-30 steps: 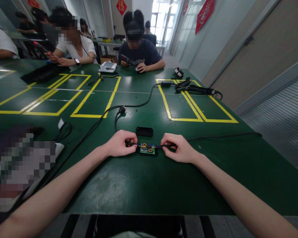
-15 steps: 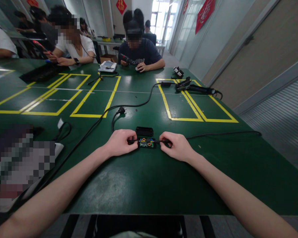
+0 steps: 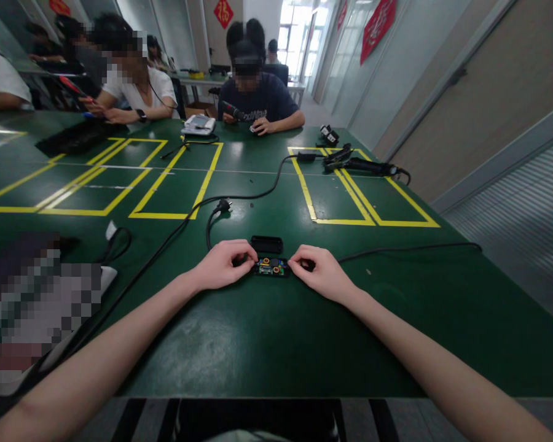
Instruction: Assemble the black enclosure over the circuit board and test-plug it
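Observation:
A small circuit board (image 3: 271, 266) with copper-coloured coils lies in a black case on the green table, between my two hands. My left hand (image 3: 225, 264) is closed at the board's left end, its fingertips pinched on the black cable there. At the right end my right hand (image 3: 320, 270) pinches the cable by the case's edge. Just beyond the board rests an open black cover (image 3: 266, 244), hollow side up. A black power plug (image 3: 223, 206) on its cable lies past my left hand.
A long black cable (image 3: 179, 227) crosses the table on the left. Dark tools (image 3: 364, 164) lie at the back right, near a black-and-white object (image 3: 329, 135). A white device (image 3: 199, 124) sits before a person across the table. Blurred-out items cover the left edge.
Both hands have moved inward along the cable, their fingertips now right at the ends of the case. The board and cover look nearly unmoved.

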The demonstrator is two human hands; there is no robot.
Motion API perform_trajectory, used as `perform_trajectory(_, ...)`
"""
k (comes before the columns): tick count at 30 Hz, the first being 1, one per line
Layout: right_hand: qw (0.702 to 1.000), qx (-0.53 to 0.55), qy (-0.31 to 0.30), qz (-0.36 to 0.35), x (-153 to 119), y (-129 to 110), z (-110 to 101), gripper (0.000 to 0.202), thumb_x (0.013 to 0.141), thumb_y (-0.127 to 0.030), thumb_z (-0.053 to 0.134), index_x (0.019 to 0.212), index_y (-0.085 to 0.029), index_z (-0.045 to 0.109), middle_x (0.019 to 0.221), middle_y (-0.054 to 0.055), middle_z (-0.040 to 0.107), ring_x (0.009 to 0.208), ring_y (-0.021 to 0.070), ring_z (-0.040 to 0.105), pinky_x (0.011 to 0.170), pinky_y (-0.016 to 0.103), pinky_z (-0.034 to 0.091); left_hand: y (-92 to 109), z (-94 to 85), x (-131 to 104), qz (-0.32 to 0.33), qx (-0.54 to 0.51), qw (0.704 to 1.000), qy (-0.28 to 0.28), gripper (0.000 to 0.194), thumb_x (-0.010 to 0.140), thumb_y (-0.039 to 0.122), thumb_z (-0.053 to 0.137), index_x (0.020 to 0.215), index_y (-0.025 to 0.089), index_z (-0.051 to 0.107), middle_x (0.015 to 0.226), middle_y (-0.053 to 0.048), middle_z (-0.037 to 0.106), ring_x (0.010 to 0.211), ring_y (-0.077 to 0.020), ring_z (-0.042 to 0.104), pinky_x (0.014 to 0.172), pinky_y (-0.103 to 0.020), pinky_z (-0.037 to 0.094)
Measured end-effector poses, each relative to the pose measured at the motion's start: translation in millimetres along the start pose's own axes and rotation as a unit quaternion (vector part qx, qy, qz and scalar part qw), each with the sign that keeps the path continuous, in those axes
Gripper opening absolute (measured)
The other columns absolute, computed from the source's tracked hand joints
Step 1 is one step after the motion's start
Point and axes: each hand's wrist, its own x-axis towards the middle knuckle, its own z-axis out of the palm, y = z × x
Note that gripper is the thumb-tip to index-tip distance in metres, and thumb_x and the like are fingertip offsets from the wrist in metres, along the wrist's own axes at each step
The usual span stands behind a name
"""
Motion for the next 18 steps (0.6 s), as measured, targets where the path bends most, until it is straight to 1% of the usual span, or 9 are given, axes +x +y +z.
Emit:
perform_trajectory(4,0.999,-0.029,0.025,0.007,0,-2,0,0.015,0.09,-0.027,0.064,0.076,-0.022,0.067,0.072,0.002,0.065,0.072,0.0184,0.057,0.066,0.031,0.042,3,-3.9,1,-0.031,-0.028,0.999,-0.02,0.02,0.09,0.03,0.058,0.087,0.016,0.072,0.075,0.0,0.062,0.061,-0.0107,0.051,0.061,-0.024,0.04)
perform_trajectory(6,0.998,-0.041,0.048,0.011,0,-1,3,0.009,0.087,-0.026,0.065,0.079,-0.022,0.066,0.075,0.002,0.065,0.075,0.0194,0.058,0.068,0.032,0.044,4,-4.1,1,-0.053,-0.032,0.998,-0.026,0.021,0.089,0.03,0.058,0.097,0.017,0.071,0.074,0.001,0.062,0.062,-0.0116,0.052,0.062,-0.024,0.042)
perform_trajectory(8,0.996,-0.051,0.07,0.017,1,0,8,0.003,0.083,-0.025,0.065,0.084,-0.022,0.066,0.082,0.003,0.066,0.078,0.0205,0.059,0.071,0.033,0.047,2,-2.8,1,-0.062,-0.004,0.998,-0.013,0.028,0.087,0.03,0.06,0.111,0.018,0.068,0.078,0.001,0.063,0.067,-0.014,0.055,0.066,-0.026,0.046)
perform_trajectory(11,0.993,-0.085,0.083,0.012,3,2,13,0.023,0.082,-0.024,0.064,0.104,-0.022,0.069,0.099,0.008,0.068,0.094,0.026,0.062,0.081,0.039,0.05,-3,0.3,0,-0.036,0.08,0.996,0.025,0.041,0.084,0.032,0.064,0.123,0.02,0.066,0.097,-0.004,0.065,0.088,-0.0214,0.06,0.081,-0.035,0.052)
perform_trajectory(13,0.991,-0.109,0.072,0.0,4,3,14,0.036,0.083,-0.023,0.061,0.118,-0.022,0.068,0.111,0.01,0.068,0.104,0.0292,0.061,0.085,0.043,0.049,-6,2.1,0,-0.007,0.113,0.993,0.025,0.042,0.086,0.033,0.063,0.126,0.02,0.068,0.108,-0.008,0.064,0.101,-0.0257,0.06,0.092,-0.042,0.052)
perform_trajectory(14,0.991,-0.115,0.065,-0.006,4,4,14,0.039,0.085,-0.022,0.059,0.123,-0.022,0.067,0.115,0.011,0.068,0.106,0.0297,0.06,0.086,0.044,0.049,-8,2.8,0,0.004,0.121,0.992,0.018,0.04,0.088,0.033,0.061,0.125,0.021,0.069,0.11,-0.008,0.063,0.104,-0.0266,0.06,0.095,-0.045,0.051)
perform_trajectory(16,0.992,-0.112,0.05,-0.018,4,5,13,0.042,0.088,-0.021,0.057,0.129,-0.023,0.066,0.118,0.011,0.068,0.107,0.0293,0.06,0.087,0.045,0.048,-10,3.7,0,0.018,0.129,0.992,0.008,0.036,0.091,0.032,0.059,0.123,0.021,0.071,0.111,-0.009,0.063,0.105,-0.0269,0.059,0.098,-0.046,0.05)
perform_trajectory(18,0.994,-0.1,0.037,-0.029,3,5,12,0.039,0.09,-0.02,0.055,0.126,-0.024,0.069,0.118,0.01,0.069,0.107,0.0286,0.06,0.088,0.045,0.048,-10,4.1,0,0.025,0.128,0.991,0.008,0.033,0.092,0.031,0.058,0.12,0.021,0.072,0.111,-0.008,0.064,0.105,-0.0263,0.06,0.098,-0.046,0.05)
